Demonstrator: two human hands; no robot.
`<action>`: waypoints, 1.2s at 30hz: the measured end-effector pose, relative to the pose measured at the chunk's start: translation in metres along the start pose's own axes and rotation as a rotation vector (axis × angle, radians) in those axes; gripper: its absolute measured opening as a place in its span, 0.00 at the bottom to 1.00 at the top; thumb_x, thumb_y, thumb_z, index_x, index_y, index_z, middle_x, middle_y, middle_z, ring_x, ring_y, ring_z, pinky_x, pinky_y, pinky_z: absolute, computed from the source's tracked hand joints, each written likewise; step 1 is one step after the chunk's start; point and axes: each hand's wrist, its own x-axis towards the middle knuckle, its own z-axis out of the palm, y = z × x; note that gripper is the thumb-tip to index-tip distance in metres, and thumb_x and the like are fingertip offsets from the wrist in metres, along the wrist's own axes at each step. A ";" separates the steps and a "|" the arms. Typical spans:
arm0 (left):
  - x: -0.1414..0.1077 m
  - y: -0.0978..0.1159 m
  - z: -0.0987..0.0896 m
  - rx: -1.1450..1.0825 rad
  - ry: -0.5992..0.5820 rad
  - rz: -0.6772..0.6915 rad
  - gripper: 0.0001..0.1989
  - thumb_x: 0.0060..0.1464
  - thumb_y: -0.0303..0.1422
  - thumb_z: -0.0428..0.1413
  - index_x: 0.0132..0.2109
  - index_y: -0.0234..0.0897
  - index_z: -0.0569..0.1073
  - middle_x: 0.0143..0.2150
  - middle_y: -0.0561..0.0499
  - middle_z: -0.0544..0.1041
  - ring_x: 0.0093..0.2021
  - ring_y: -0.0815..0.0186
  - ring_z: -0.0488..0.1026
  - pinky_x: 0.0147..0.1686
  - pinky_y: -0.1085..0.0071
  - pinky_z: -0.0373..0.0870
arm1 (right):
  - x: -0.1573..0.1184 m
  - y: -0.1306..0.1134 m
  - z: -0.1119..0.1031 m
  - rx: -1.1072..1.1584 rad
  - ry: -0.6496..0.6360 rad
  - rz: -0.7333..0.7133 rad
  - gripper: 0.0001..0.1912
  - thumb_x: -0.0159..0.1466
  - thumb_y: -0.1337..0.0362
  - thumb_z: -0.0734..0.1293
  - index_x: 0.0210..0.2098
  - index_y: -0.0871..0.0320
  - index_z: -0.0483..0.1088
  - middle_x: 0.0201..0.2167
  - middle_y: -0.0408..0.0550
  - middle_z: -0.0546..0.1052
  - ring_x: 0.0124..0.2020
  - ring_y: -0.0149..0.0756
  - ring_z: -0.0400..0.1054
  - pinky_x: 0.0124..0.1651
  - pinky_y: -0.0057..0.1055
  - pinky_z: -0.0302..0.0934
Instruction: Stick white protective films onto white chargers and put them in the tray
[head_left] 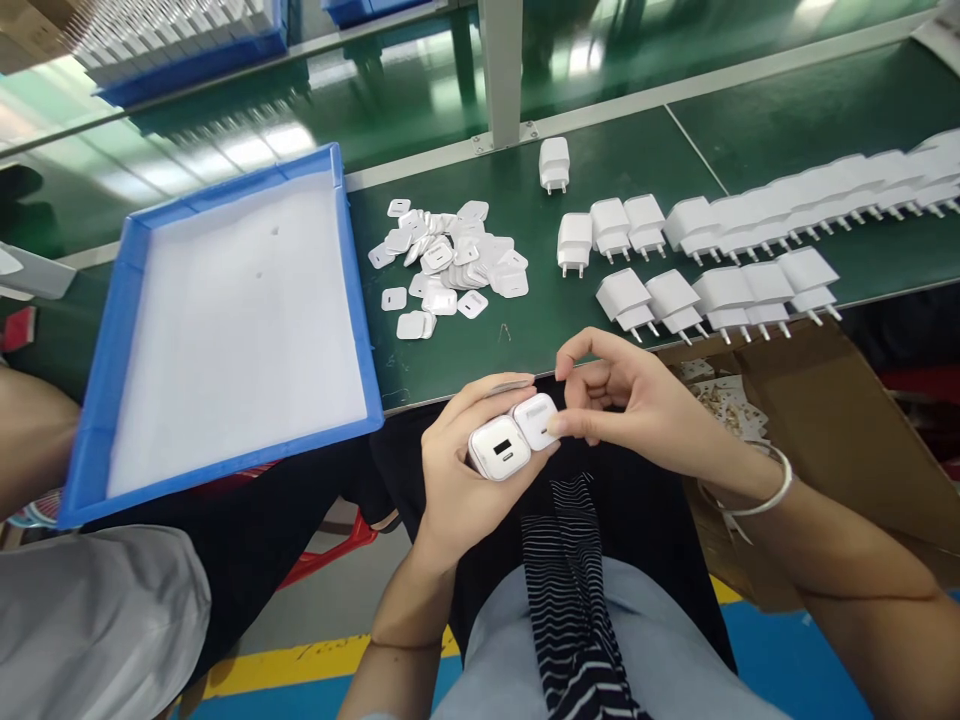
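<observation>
My left hand is closed around two white plug chargers held side by side, end faces up. The nearer charger shows a wide dark slot and a smaller slot in its end. On the other charger the end face has one small slot. A thin flat piece sits against my left fingers; its kind is unclear. My right hand has its thumb tip on the second charger's end face, index finger bent and apart from the thumb. Ahead on the green bench lies a pile of white slotted cover plates.
Rows of white chargers with pins stand along the right of the green bench. A blue-rimmed tray lies at left, near another person's arm. A cardboard box with small parts is below right. A post rises behind.
</observation>
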 end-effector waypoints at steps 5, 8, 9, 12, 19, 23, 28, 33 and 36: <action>0.001 0.005 0.002 -0.045 -0.087 0.004 0.18 0.48 0.27 0.70 0.47 0.39 0.79 0.50 0.47 0.82 0.50 0.60 0.81 0.51 0.65 0.80 | 0.013 -0.006 -0.001 -0.281 0.061 -0.246 0.11 0.61 0.58 0.76 0.38 0.56 0.74 0.23 0.38 0.72 0.24 0.27 0.64 0.24 0.25 0.57; -0.001 0.007 0.001 -0.045 -0.087 -0.037 0.18 0.47 0.28 0.71 0.47 0.40 0.80 0.51 0.47 0.82 0.49 0.59 0.81 0.50 0.65 0.80 | 0.020 -0.005 -0.002 -0.454 0.073 -0.385 0.04 0.66 0.64 0.71 0.34 0.55 0.78 0.26 0.42 0.78 0.26 0.30 0.70 0.28 0.28 0.62; -0.001 0.007 0.000 -0.058 -0.092 -0.060 0.18 0.47 0.28 0.71 0.47 0.41 0.80 0.51 0.47 0.82 0.49 0.59 0.81 0.51 0.64 0.80 | 0.021 -0.005 -0.002 -0.495 0.082 -0.446 0.06 0.67 0.66 0.69 0.34 0.54 0.79 0.29 0.43 0.81 0.29 0.32 0.73 0.31 0.29 0.66; -0.003 0.006 -0.002 -0.105 -0.093 -0.114 0.19 0.46 0.29 0.71 0.47 0.41 0.81 0.50 0.47 0.82 0.50 0.59 0.81 0.52 0.63 0.80 | 0.018 -0.003 -0.001 -0.548 0.166 -0.550 0.09 0.67 0.68 0.68 0.36 0.50 0.81 0.35 0.42 0.85 0.33 0.36 0.77 0.37 0.34 0.72; -0.003 -0.002 0.003 -0.092 0.011 -0.077 0.20 0.47 0.28 0.71 0.49 0.41 0.81 0.50 0.46 0.83 0.51 0.58 0.80 0.53 0.60 0.79 | 0.001 -0.007 0.010 -0.222 0.330 -0.290 0.02 0.64 0.63 0.73 0.36 0.52 0.81 0.26 0.42 0.82 0.25 0.35 0.77 0.30 0.33 0.76; -0.004 -0.001 0.004 -0.096 -0.017 -0.059 0.20 0.47 0.28 0.71 0.49 0.40 0.80 0.50 0.46 0.82 0.51 0.59 0.80 0.54 0.62 0.79 | 0.001 -0.008 0.009 -0.380 0.360 -0.377 0.04 0.66 0.65 0.71 0.35 0.52 0.80 0.30 0.42 0.83 0.27 0.33 0.77 0.31 0.31 0.74; -0.007 0.001 0.003 -0.060 -0.036 -0.071 0.20 0.48 0.29 0.71 0.50 0.41 0.80 0.52 0.46 0.82 0.52 0.57 0.80 0.54 0.60 0.79 | 0.007 -0.003 0.006 -0.741 0.238 -0.589 0.08 0.69 0.70 0.66 0.37 0.54 0.77 0.34 0.43 0.84 0.32 0.33 0.77 0.35 0.29 0.71; -0.006 0.000 0.006 -0.083 -0.021 -0.081 0.20 0.47 0.29 0.71 0.49 0.42 0.80 0.51 0.46 0.82 0.51 0.58 0.80 0.52 0.61 0.80 | 0.011 0.005 0.004 -1.087 0.273 -0.758 0.11 0.69 0.72 0.62 0.39 0.56 0.77 0.32 0.47 0.83 0.31 0.35 0.76 0.34 0.31 0.68; -0.005 0.001 0.008 -0.097 -0.019 -0.089 0.20 0.48 0.29 0.71 0.49 0.41 0.80 0.51 0.46 0.82 0.51 0.58 0.80 0.53 0.61 0.79 | 0.012 0.007 0.003 -1.171 0.311 -0.770 0.13 0.68 0.73 0.62 0.38 0.55 0.78 0.29 0.46 0.82 0.30 0.35 0.75 0.31 0.30 0.66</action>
